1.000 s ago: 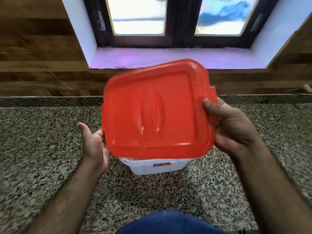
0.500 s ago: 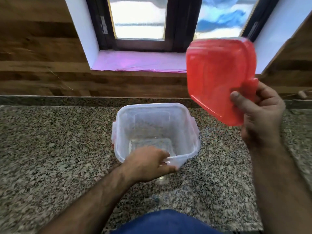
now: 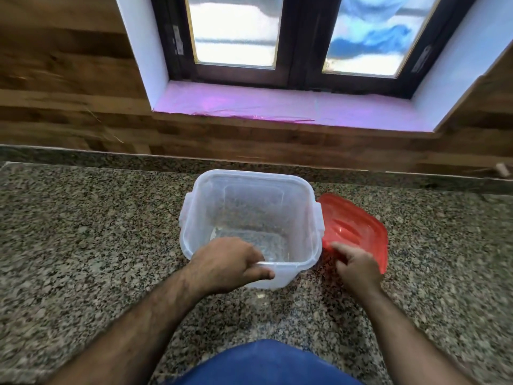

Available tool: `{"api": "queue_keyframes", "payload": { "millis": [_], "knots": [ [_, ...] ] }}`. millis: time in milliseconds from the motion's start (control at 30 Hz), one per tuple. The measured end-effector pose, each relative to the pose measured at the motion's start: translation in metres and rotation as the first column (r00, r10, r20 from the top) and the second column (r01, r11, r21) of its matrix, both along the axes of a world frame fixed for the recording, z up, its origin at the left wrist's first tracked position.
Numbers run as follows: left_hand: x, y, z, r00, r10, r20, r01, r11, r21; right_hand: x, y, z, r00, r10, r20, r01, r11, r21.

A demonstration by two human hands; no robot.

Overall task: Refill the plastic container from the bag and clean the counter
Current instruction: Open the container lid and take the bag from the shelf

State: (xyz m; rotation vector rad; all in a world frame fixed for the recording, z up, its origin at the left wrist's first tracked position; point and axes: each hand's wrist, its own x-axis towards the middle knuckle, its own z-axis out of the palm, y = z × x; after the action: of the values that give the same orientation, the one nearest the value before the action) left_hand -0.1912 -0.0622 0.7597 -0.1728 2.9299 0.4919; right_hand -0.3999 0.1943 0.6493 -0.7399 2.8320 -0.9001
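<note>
L hand [image 3: 226, 263] clamped on container [image 3: 251, 218] near rim; R hand [image 3: 356, 266], fingers loose, touches red lid [image 3: 358, 229] lying right of container on table [image 3: 83, 245].

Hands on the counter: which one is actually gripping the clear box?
The left hand, closed over the plastic container's near rim. The right hand sits at the red lid instead.

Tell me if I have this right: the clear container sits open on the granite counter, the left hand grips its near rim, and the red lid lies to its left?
Not quite. The head view shows the red lid lying to the right of the clear container, beside the right hand. The rest holds: the container sits open on the granite counter, and the left hand grips its near rim.
</note>
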Motion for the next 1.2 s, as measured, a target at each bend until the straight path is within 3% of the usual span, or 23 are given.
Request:
{"api": "queue_keyframes", "payload": {
  "millis": [133,233,300,367,400,467,533,600,767,967,1067,1200],
  "knots": [
    [-0.002,0.0,-0.002,1.0,0.009,0.01,-0.009,1.0,0.02,0.011,0.019,-0.028,0.98,0.152,0.128,-0.18,0.949,0.257],
    [-0.003,-0.001,-0.003,0.999,0.035,0.036,-0.036,0.999,0.033,0.011,0.029,-0.038,0.951,0.186,0.249,-0.258,0.918,0.3],
    [-0.001,-0.001,-0.002,0.998,0.047,0.039,-0.049,0.998,0.049,0.011,0.028,-0.037,0.927,0.195,0.321,-0.261,0.95,0.174],
    [0.005,0.001,0.005,0.997,0.072,-0.009,-0.071,0.99,0.126,0.013,0.019,-0.025,0.956,0.14,0.258,-0.129,0.99,-0.06],
    [0.008,0.002,0.01,0.992,0.111,-0.059,-0.098,0.976,0.194,0.014,0.011,-0.014,0.98,0.068,0.186,-0.031,0.98,-0.198],
    [0.016,0.004,0.02,0.953,0.248,-0.176,-0.178,0.923,0.341,0.017,-0.008,0.02,0.993,-0.051,0.11,0.098,0.872,-0.479],
    [0.027,0.002,0.027,0.858,0.414,-0.304,-0.266,0.864,0.427,0.017,-0.034,0.065,0.999,-0.042,0.012,0.039,0.743,-0.668],
    [0.041,-0.005,0.034,0.746,0.548,-0.38,-0.343,0.804,0.486,0.018,-0.065,0.106,0.992,0.074,-0.105,-0.127,0.694,-0.709],
    [0.083,-0.048,0.066,0.429,0.767,-0.476,-0.473,0.64,0.605,0.045,-0.181,0.173,0.826,0.408,-0.388,-0.562,0.654,-0.506],
    [0.151,-0.158,0.15,0.131,0.747,-0.652,-0.532,0.608,0.59,0.125,-0.354,0.272,0.608,0.63,-0.484,-0.794,0.501,-0.345],
    [0.191,-0.227,0.21,0.049,0.694,-0.718,-0.548,0.62,0.561,0.173,-0.444,0.336,0.559,0.652,-0.512,-0.828,0.463,-0.315],
    [0.25,-0.316,0.291,-0.012,0.615,-0.789,-0.591,0.632,0.501,0.232,-0.564,0.427,0.504,0.652,-0.567,-0.852,0.483,-0.203]
  ]
}}
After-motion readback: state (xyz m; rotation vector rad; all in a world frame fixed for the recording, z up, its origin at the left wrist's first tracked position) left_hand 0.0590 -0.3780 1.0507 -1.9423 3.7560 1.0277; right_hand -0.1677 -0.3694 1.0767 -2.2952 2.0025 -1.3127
